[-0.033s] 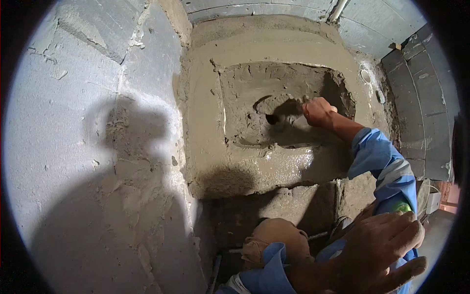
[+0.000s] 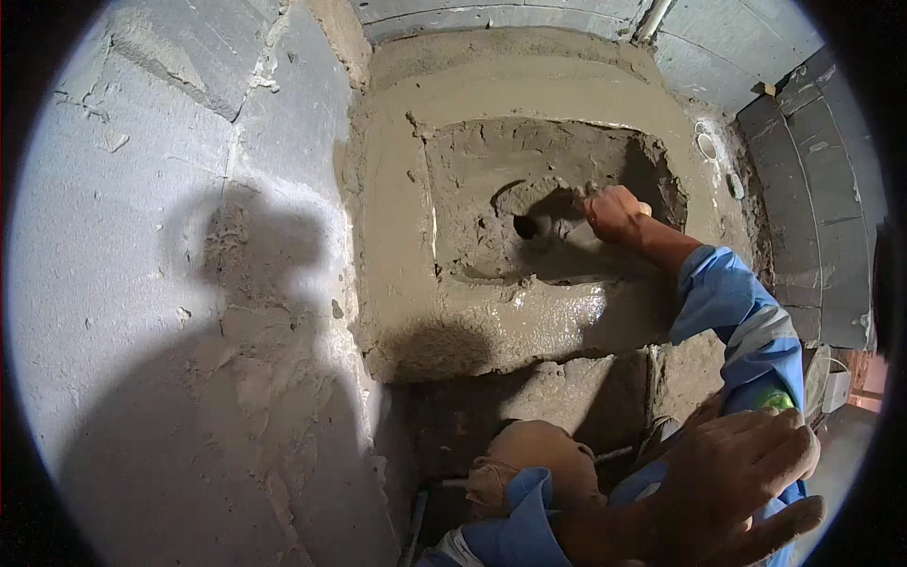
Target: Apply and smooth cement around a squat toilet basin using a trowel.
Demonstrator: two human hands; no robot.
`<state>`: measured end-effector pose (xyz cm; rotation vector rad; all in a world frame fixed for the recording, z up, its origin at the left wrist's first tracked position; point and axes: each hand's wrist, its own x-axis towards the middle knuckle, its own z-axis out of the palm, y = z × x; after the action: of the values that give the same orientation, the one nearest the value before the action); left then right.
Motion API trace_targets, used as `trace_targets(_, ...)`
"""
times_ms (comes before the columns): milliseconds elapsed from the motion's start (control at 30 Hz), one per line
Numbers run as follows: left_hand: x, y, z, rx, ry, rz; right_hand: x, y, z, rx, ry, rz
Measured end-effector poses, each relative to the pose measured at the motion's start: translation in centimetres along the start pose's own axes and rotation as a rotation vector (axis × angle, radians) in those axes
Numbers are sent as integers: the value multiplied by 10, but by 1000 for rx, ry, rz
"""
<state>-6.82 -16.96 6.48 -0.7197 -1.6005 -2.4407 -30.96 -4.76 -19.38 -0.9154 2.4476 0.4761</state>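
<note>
My right hand (image 2: pixel 614 214) is closed round a trowel, whose pale handle end (image 2: pixel 645 209) pokes out past the fist. Its blade is down in the wet mortar of a rectangular recess (image 2: pixel 472 161), partly in shadow. Just left of the blade is a dark round hole (image 2: pixel 525 226) with mortar heaped about it. A smooth, wet mortar surround (image 2: pixel 397 208) frames the recess. My left hand (image 2: pixel 727 482) is at the lower right, in front of my right sleeve, with its fingers stretched and thumb apart; it holds nothing.
A grey block wall (image 2: pixel 113 283) rises close on the left, carrying my shadow. More blockwork (image 2: pixel 817 208) stands at the right. Near it, a round pipe opening (image 2: pixel 707 146) sits in the floor. A white pipe (image 2: pixel 654 19) runs up the back wall. My knee (image 2: pixel 539 463) is below the mortar's front edge.
The trowel has shifted very slightly, and a little more of the dark hole shows. My left hand stays in place.
</note>
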Motion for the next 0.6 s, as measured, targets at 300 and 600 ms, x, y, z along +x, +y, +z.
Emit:
trace_targets(300, -3, 2, 4, -18, 104, -5, 29, 1, 43, -32, 373, 7)
trace_targets(600, -3, 3, 8, -57, 128, 0, 30, -29, 37, 155, 40, 4)
